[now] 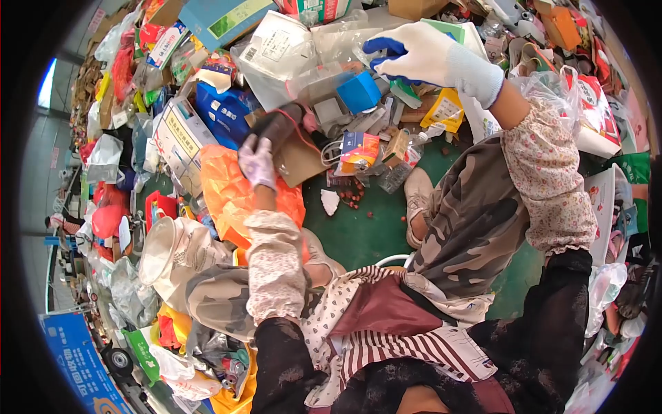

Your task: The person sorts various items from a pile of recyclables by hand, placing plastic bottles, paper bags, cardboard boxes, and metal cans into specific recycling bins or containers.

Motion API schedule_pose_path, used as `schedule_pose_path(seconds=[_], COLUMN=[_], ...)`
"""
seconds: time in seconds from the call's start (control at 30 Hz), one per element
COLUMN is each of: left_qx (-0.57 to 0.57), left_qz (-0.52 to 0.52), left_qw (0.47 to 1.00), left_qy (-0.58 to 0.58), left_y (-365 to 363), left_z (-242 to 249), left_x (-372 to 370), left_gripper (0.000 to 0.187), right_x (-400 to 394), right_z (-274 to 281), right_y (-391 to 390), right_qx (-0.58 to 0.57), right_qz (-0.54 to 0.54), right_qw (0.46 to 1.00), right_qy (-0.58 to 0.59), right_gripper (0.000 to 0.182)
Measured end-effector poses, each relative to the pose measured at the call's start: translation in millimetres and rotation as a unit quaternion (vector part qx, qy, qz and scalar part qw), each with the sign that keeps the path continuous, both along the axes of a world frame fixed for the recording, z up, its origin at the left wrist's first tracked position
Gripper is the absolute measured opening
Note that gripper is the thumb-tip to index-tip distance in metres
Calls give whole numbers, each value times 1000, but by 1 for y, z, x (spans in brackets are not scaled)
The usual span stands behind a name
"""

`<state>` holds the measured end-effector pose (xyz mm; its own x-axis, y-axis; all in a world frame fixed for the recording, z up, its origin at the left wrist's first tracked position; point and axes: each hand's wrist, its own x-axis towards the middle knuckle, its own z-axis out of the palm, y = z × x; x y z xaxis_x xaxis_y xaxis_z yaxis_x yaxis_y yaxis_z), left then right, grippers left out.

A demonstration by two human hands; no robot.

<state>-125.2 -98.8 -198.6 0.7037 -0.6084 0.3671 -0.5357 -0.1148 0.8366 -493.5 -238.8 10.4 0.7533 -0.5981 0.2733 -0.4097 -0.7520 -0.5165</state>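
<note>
My left hand (258,163), in a pale glove, has its fingers against the near end of a dark, rounded, shoe-like thing (281,127). That thing is blurred, and a thin red cord (296,123) lies across it. Just below, an orange plastic bag (238,193) spreads beside my left forearm. My right hand (412,56) wears a white glove with blue on the palm side. It hovers over the pile with fingers apart and nothing visible in them. Under it are a blue box (358,92) and a yellow packet (443,110).
Mixed waste surrounds me on both sides and ahead. A white carton (279,43), a dark blue bag (224,114) and a printed flat box (178,138) lie ahead to the left. Small red bits (353,196) are scattered on the green floor (358,234). A cream bucket-like container (157,252) stands by my left knee.
</note>
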Motion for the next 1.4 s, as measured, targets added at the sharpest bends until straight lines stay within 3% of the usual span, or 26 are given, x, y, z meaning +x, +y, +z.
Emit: schedule_pose_path(seconds=[0.07,0.17,0.23,0.33,0.37,0.4,0.47,0.5,0.6,0.63,0.67,0.83,0.87,0.9,0.93,0.97,1.0,1.03,1.07,1.1,1.13,1.2,1.23,1.27,1.33,1.4], left_qx=[-55,-124,-140,-125,-143,-159,-160,-168,-172,-178,-183,-184,-187,-178,-165,-133,-89,-42,-4,48,6,47,62,75,90,107], left_qz=[-65,-138,-206,-295,-339,-382,-434,-449,-508,-507,-506,-510,-486,-436,-367,-342,-361,-384,-411,-460,-351,-273,-333,-360,-381,-397], left_qw=[972,952,934,904,872,837,790,765,704,694,685,686,768,846,905,922,913,898,880,863,825,904,890,882,871,862], left_qy=[218,243,256,285,321,357,403,431,466,479,490,485,373,249,136,123,167,210,237,201,444,324,304,294,298,295], left_y=[-10,-17,-15,-12,-10,-8,-3,-2,-1,-2,-2,-20,-31,-43,-56,-65,-71,-85,-103,-122,-132,-100,-89,-90,-93,-100], left_z=[71,154,200,243,249,255,271,276,281,281,282,257,242,226,210,201,192,178,158,149,143,179,182,177,171,168], left_x=[8,13,11,12,11,10,-3,-7,-19,-27,-33,-35,-31,-28,-26,-11,16,45,74,79,96,10,-6,-14,-37,-56], left_gripper=[39,30,29,40,41,43,43,44,44,43,43,40,36,32,29,33,37,42,47,51,53,55,57,57,57,57], right_x=[3,10,17,25,24,23,34,40,52,51,52,71,76,78,83,87,93,110,126,131,138,145,149,142,158,164], right_z=[1,2,2,1,2,2,-15,-26,-17,-6,4,34,39,32,24,17,11,0,-7,-6,-7,-4,-2,7,-19,-24], right_y=[-2,-4,-7,-5,-4,-3,-16,-28,-19,-9,0,36,41,29,20,11,1,-12,-12,-12,-19,-31,-37,-28,-49,-65], right_qx=[9,-36,10,-25,10,87,71,36,247,405,447,482,460,293,-29,-230,-320,-248,-37,104,166,226,255,330,246,-14], right_qz=[-13,-5,-15,-28,-16,4,-56,-29,43,93,106,168,178,170,168,159,153,72,-43,-137,-196,-201,-204,-239,-196,-201], right_qw=[1000,999,997,998,1000,995,994,993,944,884,871,809,799,880,943,923,903,940,969,948,924,905,894,845,885,961], right_qy=[25,40,70,40,10,-48,-67,-106,-212,-214,-173,-291,-344,-332,-285,-263,-241,-224,-239,-269,-284,-299,-306,-346,-342,-190], right_gripper=[43,45,52,63,58,73,90,102,116,115,103,68,63,57,52,46,41,39,38,37,36,34,32,30,23,18])
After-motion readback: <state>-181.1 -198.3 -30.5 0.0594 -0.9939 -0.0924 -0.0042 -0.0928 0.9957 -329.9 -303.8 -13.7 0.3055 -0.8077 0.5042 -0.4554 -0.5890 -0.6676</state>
